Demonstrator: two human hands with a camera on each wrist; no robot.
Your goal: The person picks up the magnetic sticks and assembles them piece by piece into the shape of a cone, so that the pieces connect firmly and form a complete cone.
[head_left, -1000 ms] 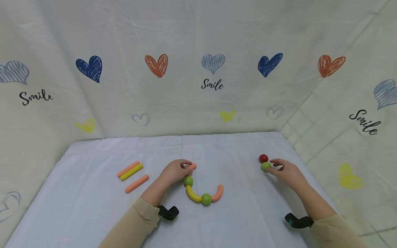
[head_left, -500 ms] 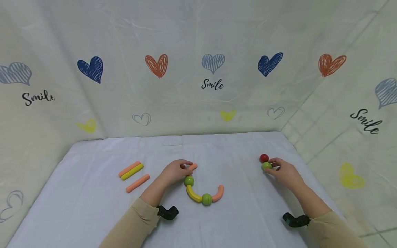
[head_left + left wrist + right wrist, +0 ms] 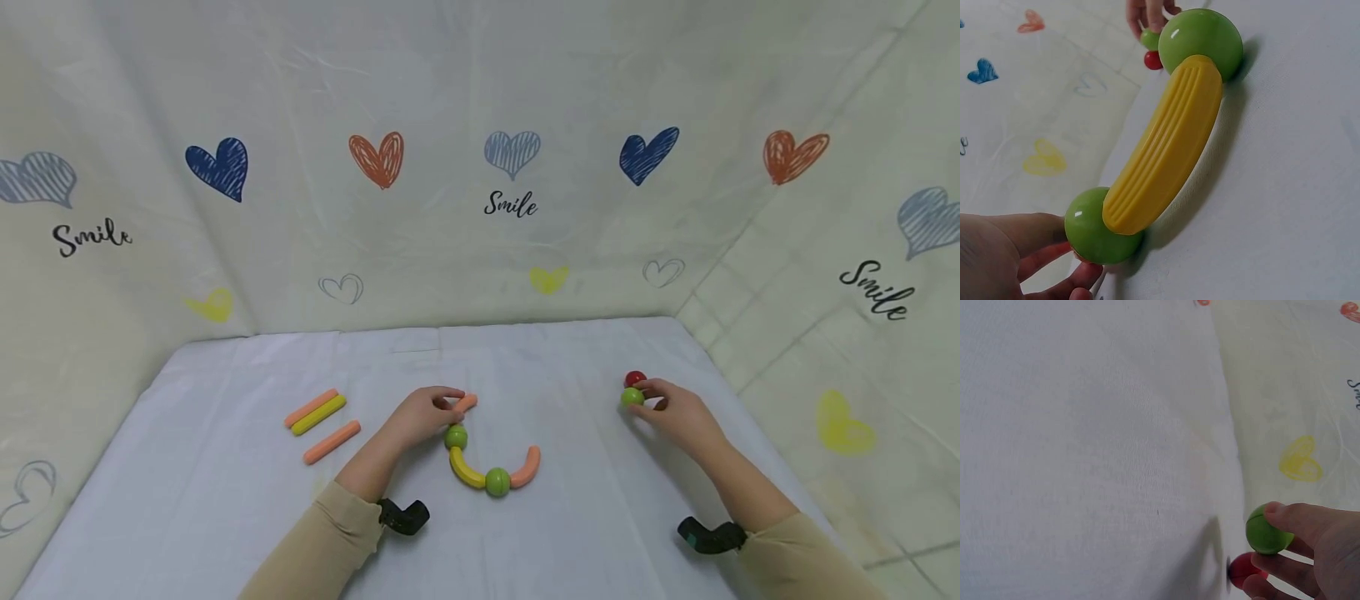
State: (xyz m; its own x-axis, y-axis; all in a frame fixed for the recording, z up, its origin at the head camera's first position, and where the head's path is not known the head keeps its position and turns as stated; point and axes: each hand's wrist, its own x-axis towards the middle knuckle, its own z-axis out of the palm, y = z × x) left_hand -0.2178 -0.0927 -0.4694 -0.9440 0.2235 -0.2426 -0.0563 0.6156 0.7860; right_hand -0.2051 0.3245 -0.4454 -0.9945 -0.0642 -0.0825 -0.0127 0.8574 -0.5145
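Green ball (image 3: 632,397), glossy hard plastic, is pinched in the right hand (image 3: 678,414) grip at the table's (image 3: 225,500) right edge, beside a red ball (image 3: 635,378). Judged light, rigid and slippery; hold across its widest part. Left hand (image 3: 420,414) pinches an orange stick (image 3: 467,402) at the chain's end ball (image 3: 1099,226), next to the yellow curved bar (image 3: 1166,147).

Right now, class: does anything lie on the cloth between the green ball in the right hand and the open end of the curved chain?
Nothing visible does. The right hand pinches the green ball; only bare white cloth separates it from the chain's orange end piece.
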